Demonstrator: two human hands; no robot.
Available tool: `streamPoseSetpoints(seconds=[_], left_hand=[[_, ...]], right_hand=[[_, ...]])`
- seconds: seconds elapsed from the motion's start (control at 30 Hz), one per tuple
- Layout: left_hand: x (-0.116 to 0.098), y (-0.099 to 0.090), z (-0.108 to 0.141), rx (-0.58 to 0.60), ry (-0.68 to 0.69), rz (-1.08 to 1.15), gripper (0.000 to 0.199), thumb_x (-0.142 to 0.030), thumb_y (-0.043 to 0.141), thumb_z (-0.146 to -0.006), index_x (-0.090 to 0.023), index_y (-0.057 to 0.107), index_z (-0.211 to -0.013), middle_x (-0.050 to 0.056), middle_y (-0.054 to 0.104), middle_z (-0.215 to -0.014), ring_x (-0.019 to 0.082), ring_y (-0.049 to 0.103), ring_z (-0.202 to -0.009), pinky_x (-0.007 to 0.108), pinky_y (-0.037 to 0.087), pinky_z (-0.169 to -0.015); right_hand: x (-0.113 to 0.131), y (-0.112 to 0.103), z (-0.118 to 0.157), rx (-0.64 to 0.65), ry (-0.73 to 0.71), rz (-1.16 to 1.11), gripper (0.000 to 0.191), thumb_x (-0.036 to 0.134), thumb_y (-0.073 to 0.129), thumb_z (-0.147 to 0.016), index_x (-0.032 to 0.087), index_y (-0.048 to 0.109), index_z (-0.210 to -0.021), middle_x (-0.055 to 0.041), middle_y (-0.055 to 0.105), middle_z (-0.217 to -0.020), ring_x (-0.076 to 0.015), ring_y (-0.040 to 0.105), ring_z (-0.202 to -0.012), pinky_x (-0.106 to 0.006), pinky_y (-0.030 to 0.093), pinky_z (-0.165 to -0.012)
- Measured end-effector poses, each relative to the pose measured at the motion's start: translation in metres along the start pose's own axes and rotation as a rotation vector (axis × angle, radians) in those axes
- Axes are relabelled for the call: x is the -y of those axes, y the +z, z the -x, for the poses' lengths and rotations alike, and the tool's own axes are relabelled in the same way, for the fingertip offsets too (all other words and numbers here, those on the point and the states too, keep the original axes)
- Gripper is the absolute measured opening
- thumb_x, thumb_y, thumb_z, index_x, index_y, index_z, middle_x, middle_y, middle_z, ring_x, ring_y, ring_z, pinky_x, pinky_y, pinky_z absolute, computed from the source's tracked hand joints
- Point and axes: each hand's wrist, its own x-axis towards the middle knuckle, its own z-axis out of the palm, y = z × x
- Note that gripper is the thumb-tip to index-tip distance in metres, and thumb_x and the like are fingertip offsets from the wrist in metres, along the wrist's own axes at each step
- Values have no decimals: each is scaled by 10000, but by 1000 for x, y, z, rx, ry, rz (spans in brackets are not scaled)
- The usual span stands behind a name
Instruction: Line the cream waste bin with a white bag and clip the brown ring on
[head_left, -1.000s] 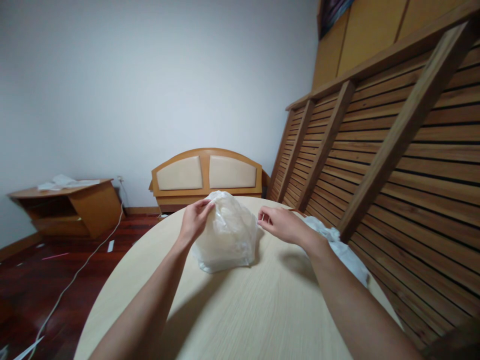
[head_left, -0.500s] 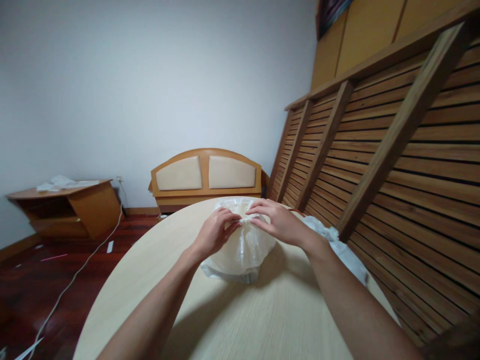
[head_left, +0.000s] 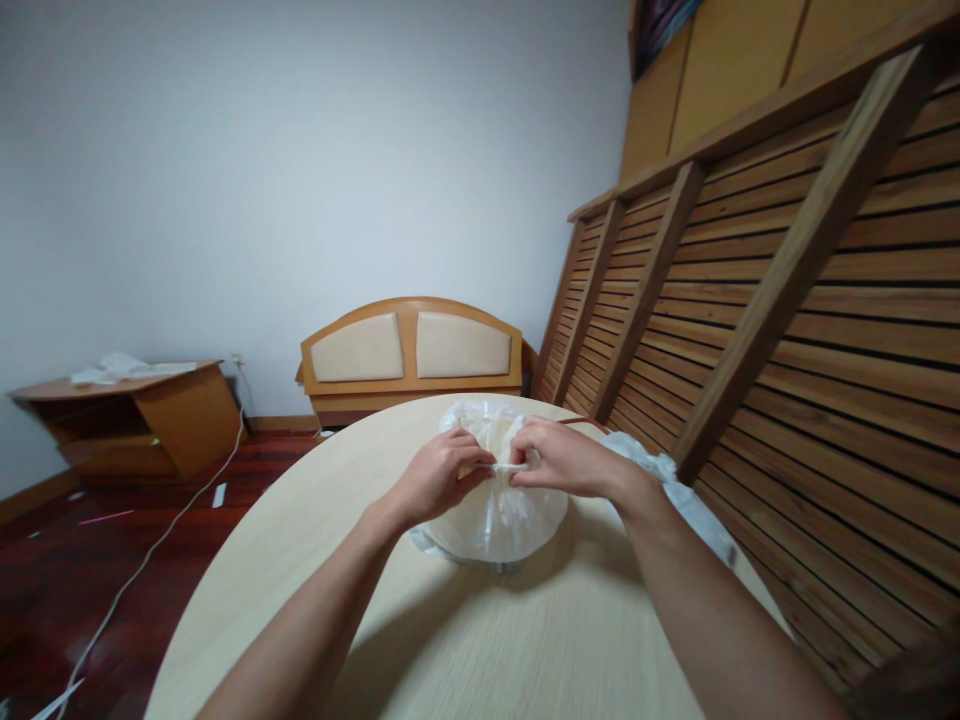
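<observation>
A translucent white plastic bag [head_left: 491, 525] sits on the round pale wooden table [head_left: 525, 640], puffed out wide and low. Its top is gathered in the middle. My left hand [head_left: 444, 474] pinches the gathered plastic from the left, thumb and fingers together. From the right, my right hand [head_left: 553, 457] grips a twisted strip of the same bag, fingers curled. The two hands are a short gap apart, with the strip stretched between them. What the bag holds, if anything, cannot be made out through the plastic.
Crumpled pale plastic [head_left: 675, 490] lies at the table's right edge. A slatted wooden frame [head_left: 750, 300] leans close on the right. Behind the table stands a padded headboard [head_left: 409, 345]. A low cabinet [head_left: 150, 420] and a white cable [head_left: 169, 530] are on the left.
My hands have moved slightly down and towards me. The right fingers, earlier more spread, are now curled round the strip. The bag looks flatter and wider, shifted a little right.
</observation>
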Motion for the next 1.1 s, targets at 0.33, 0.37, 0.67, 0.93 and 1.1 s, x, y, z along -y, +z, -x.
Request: streamPoseSetpoints(seconds=[0.33, 0.37, 0.67, 0.93, 1.1], left_hand=[[-6, -6, 2, 151, 21, 98, 144, -278, 613, -913, -179, 716, -933, 52, 695, -848, 175, 609, -825, 290, 470, -779], [-7, -6, 2, 159, 14, 103, 146, -283, 614, -911, -181, 715, -934, 53, 696, -855, 179, 612, -837, 292, 471, -782], [-5, -23, 2, 69, -116, 193, 408, -490, 589, -906, -199, 637, -1187, 108, 652, -1245, 260, 575, -1185, 426, 427, -1059], [23, -17, 8, -172, -401, 238, 555, -540, 391, -974, -178, 521, -1376, 136, 411, -1548, 276, 362, -1439, 490, 244, -1203], [20, -25, 8, -277, -433, 408, 609, -568, 389, -963, -170, 474, -1415, 137, 500, -1484, 283, 442, -1383, 463, 302, -1173]], right_hand=[[-3, 2, 4, 76, -26, -61, 96, 234, 789, -700, 193, 721, -755, -22, 641, -816, -200, 593, -831, -290, 435, -746], [-3, 2, 4, 76, -32, -66, 96, 230, 791, -699, 195, 722, -756, -22, 645, -818, -201, 593, -840, -290, 437, -751], [-1, 2, 1, 69, -86, -63, 101, 234, 799, -718, 192, 718, -760, -27, 654, -840, -211, 584, -896, -309, 438, -817], [10, -11, 3, -46, -195, -109, 130, 233, 752, -796, 179, 655, -729, -24, 625, -805, -186, 573, -839, -299, 438, -787], [20, -24, 10, -101, -288, -162, 153, 233, 738, -820, 192, 649, -702, -13, 636, -764, -176, 577, -828, -305, 440, -821]])
